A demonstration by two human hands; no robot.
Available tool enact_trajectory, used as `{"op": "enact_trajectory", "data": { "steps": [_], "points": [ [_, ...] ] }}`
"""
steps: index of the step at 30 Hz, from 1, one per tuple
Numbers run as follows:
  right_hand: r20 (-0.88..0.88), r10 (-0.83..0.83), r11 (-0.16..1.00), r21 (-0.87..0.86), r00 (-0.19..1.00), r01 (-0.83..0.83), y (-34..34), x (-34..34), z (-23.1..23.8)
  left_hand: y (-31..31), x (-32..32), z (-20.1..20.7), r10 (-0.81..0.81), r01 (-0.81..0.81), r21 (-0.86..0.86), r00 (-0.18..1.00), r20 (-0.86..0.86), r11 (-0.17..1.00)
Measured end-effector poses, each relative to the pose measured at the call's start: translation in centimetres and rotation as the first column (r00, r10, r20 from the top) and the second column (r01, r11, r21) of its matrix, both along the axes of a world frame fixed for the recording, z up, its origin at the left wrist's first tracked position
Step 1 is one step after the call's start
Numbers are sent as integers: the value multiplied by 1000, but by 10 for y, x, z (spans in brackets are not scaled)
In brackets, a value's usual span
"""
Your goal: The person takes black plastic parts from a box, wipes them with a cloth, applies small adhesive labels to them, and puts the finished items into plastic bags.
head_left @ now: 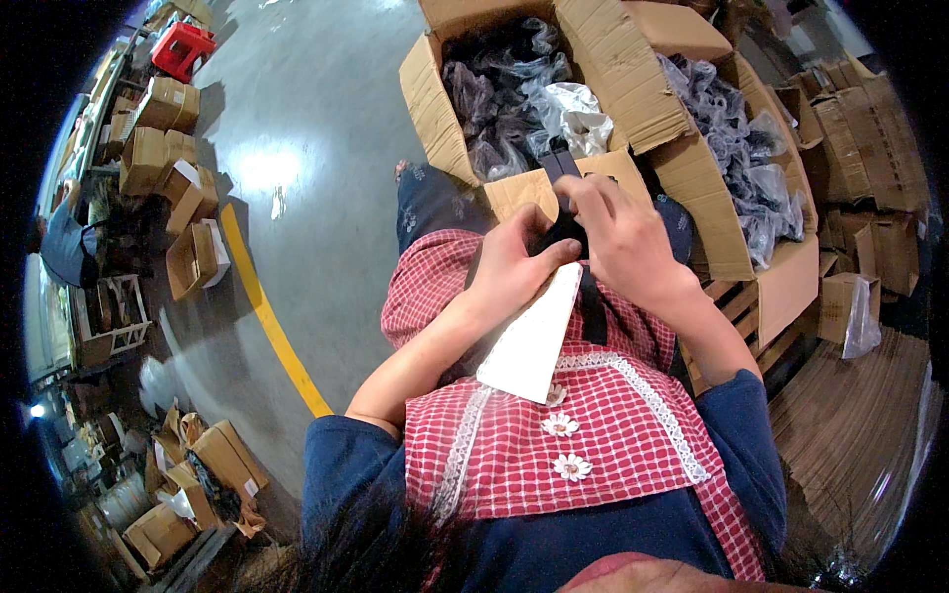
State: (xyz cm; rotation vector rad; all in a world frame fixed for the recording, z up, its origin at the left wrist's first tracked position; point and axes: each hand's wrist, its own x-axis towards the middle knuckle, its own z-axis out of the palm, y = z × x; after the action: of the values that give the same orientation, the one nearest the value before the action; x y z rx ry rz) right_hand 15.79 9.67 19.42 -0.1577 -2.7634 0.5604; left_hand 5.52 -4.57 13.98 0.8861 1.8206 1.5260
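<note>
My left hand (514,267) and my right hand (621,232) meet over my lap, both gripping a black strap-like item (561,163) whose upper end sticks up above my fingers and whose lower end (592,308) hangs below my right hand. A white flat card or box (534,341) rests under my left hand, slanting down toward my red checked apron (603,435). What the fingers do between the two hands is hidden.
Two open cardboard boxes (435,109) (707,188) of black items in clear plastic bags stand right in front of my knees. Flattened cardboard (860,435) lies at the right. Several small cartons (168,158) line the left past a yellow floor line (267,316). A red stool (183,49) stands far left.
</note>
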Motion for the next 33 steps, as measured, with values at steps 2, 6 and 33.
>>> {"op": "enact_trajectory", "data": {
  "steps": [2, 6, 33],
  "points": [
    [-65, -6, 999, 46, 998, 9, 13, -7, 6, 0, -3, -9, -4, 4, 16, 1000, 27, 1000],
    [-219, -197, 976, 45, 956, 211, 42, -15, 5, -3, -6, 1, -78, 103, -85, 962, 262, 991],
    [-326, 127, 928, -293, 937, -228, 33, 12, 23, 0, -3, -11, -74, 91, -54, 962, 262, 994]
  ]
}}
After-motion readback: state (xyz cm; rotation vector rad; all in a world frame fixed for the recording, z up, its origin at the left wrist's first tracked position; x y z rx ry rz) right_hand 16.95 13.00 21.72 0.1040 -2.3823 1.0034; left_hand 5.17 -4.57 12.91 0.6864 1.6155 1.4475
